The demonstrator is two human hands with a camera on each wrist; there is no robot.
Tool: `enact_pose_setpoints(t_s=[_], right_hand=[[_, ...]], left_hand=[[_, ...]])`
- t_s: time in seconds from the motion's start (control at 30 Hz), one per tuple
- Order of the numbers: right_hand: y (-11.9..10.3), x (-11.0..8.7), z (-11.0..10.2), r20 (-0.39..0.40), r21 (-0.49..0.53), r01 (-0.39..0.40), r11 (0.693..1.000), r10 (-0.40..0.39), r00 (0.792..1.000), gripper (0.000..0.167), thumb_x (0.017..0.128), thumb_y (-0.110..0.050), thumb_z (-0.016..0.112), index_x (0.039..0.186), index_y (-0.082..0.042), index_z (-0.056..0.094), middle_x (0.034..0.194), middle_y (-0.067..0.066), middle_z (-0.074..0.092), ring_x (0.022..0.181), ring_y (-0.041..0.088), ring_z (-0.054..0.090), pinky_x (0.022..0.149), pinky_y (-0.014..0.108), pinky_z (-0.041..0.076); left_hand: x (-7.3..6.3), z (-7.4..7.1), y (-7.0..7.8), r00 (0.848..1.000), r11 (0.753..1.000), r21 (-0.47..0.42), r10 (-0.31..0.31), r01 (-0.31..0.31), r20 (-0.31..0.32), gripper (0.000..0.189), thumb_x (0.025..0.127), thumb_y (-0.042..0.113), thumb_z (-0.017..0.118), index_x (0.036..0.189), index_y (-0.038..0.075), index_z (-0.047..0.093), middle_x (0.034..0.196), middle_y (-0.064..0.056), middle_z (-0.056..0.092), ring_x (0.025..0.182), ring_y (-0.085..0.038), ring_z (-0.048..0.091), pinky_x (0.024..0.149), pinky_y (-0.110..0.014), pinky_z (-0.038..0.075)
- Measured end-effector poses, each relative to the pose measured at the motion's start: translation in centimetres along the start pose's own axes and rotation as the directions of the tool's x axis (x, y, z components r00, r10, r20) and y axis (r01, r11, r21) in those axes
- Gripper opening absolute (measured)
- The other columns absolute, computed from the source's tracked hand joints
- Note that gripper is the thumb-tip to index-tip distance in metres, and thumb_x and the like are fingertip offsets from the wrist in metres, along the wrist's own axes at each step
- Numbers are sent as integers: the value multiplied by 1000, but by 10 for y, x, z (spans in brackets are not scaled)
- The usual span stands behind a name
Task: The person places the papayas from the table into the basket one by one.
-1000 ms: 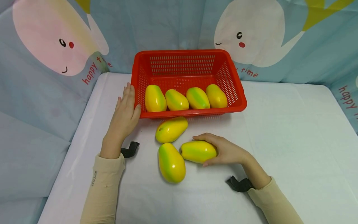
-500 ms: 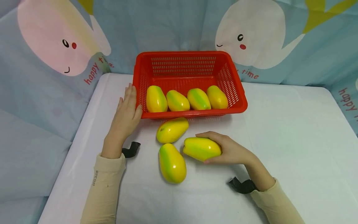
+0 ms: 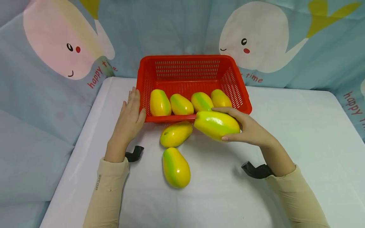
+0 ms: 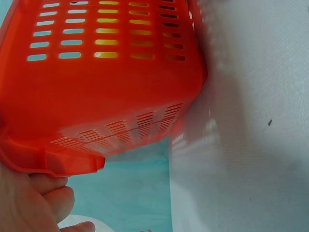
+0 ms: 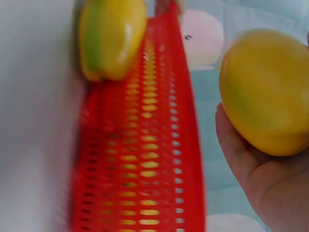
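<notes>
My right hand (image 3: 251,128) holds a glossy yellow-green papaya (image 3: 216,125), thumb on the near side and fingers over the far side. This papaya is raised off the table and overlaps the front rim of a red plastic basket (image 3: 171,119) in the head view. The right wrist view also has the held papaya (image 5: 268,92). My left hand (image 3: 129,115) rests against the basket's left side with fingers extended; in the left wrist view its fingers (image 4: 60,200) lie by the rim. Several papayas (image 3: 160,103) sit in a row along the basket's front.
On the white table, one papaya (image 3: 176,130) lies just before the basket and another papaya (image 3: 176,167) lies nearer the person. Behind the basket hangs a blue cloth (image 3: 176,28) with whale prints. Black straps (image 3: 258,171) are at both wrists.
My right hand has lifted the papaya off the table and carried it forward and slightly right, up to the basket's front rim. The left hand stays at the basket's side.
</notes>
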State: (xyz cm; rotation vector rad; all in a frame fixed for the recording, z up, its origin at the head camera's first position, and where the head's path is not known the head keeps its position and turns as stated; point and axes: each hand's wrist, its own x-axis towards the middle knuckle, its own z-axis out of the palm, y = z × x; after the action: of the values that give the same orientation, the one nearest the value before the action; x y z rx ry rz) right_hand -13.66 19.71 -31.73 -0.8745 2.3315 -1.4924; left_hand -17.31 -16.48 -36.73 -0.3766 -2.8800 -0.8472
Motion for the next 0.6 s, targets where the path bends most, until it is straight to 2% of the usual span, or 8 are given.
enact_pose_setpoints(t_s=[0.17, 0.33, 0.43, 0.6], right_hand=[[-10, 21, -22, -93, 56, 35, 998, -29, 995, 63, 77, 4, 65, 136, -10, 47, 130, 7, 49, 109, 28, 44, 83, 28, 47], [-17, 45, -41, -180, 229, 91, 969, -50, 982, 56, 78, 4, 56, 133, -11, 52, 127, 13, 49, 106, 30, 45, 81, 27, 48], [-21, 57, -50, -213, 299, 117, 947, -54, 976, 51, 81, 2, 56, 130, -11, 53, 122, 14, 48, 104, 28, 46, 80, 25, 51], [-23, 76, -64, -257, 335, 157, 929, -70, 964, 48, 84, -9, 64, 130, -9, 51, 119, 13, 48, 103, 26, 49, 81, 23, 52]], left_hand=[[0, -2, 1, 1000, 1000, -6, 1, -1, 6, 63, 98, 22, 36, 149, -2, 10, 157, -13, 4, 144, -25, 2, 113, -51, 5], [-2, -1, 0, 1000, 1000, -11, 6, -6, 0, 62, 98, 21, 37, 149, -3, 10, 157, -13, 4, 144, -26, 3, 113, -51, 5], [-3, -1, 0, 1000, 1000, -11, 10, -10, -3, 62, 98, 21, 37, 149, -3, 10, 157, -13, 4, 144, -27, 3, 113, -52, 5], [-3, -1, 1, 1000, 1000, -10, 17, -17, -5, 62, 98, 21, 37, 149, -3, 11, 157, -15, 6, 144, -28, 4, 113, -53, 6]])
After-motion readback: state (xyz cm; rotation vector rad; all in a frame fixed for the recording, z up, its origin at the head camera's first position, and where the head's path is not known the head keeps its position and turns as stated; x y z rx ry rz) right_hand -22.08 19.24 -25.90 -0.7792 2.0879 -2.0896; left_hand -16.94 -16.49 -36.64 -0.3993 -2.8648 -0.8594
